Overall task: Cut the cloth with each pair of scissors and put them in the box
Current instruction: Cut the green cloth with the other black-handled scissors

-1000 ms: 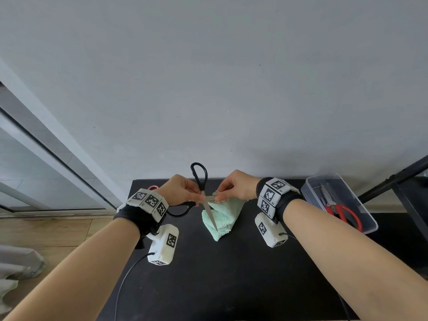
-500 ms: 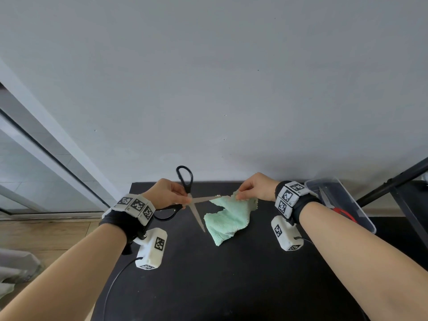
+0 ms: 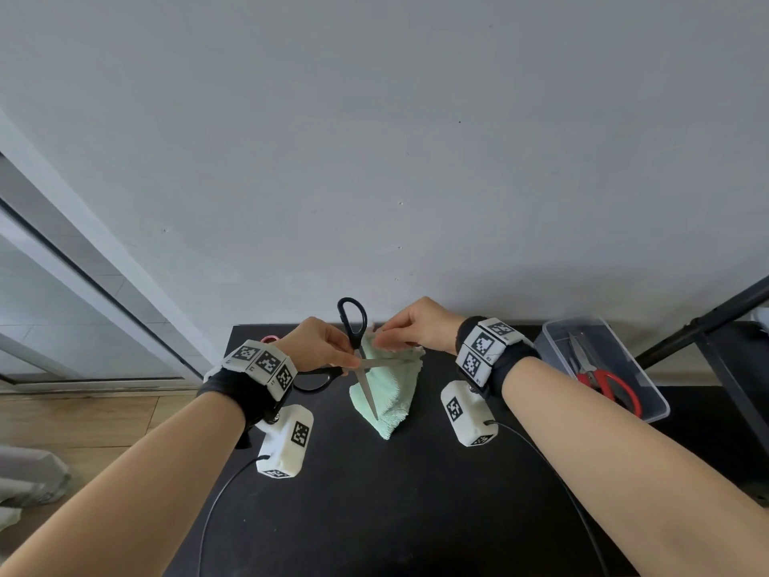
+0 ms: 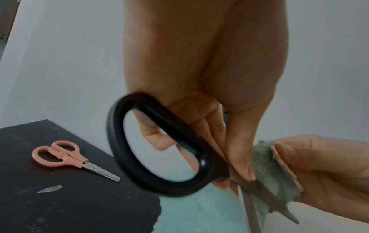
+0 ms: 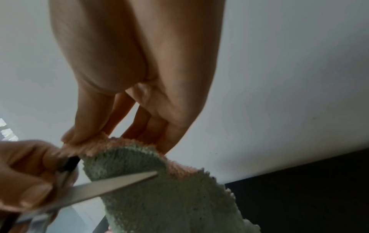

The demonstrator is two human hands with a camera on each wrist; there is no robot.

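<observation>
My left hand [image 3: 320, 347] grips the black-handled scissors [image 3: 353, 326], its fingers [image 4: 242, 159] curled around the shanks near the pivot rather than through the loops. The blades stand wide apart: one points down across the hanging cloth, the other reaches sideways toward my right hand. One black loop sticks up above my knuckles, the other lies low beside my left wrist.

My right hand [image 3: 420, 331] pinches the top edge of the mint-green cloth [image 3: 385, 399] between thumb and fingertips, holding it up so that it drapes down to the black bench [image 3: 416, 514], where its lower fold rests. In the right wrist view one blade lies flat across the face of the cloth, just under my pinching fingers [image 5: 89, 123]. Whether the cloth sits between the two blades I cannot tell.

The clear plastic box [image 3: 649, 403] stands at the right end of the bench, well apart from the cloth, with the red-handled scissors [image 3: 599, 378] lying inside it. A small pair of pink-handled scissors [image 4: 67, 159] lies closed on the bench to my left, near the back edge. The wall [image 3: 416, 139] behind the bench is plain grey-white.
</observation>
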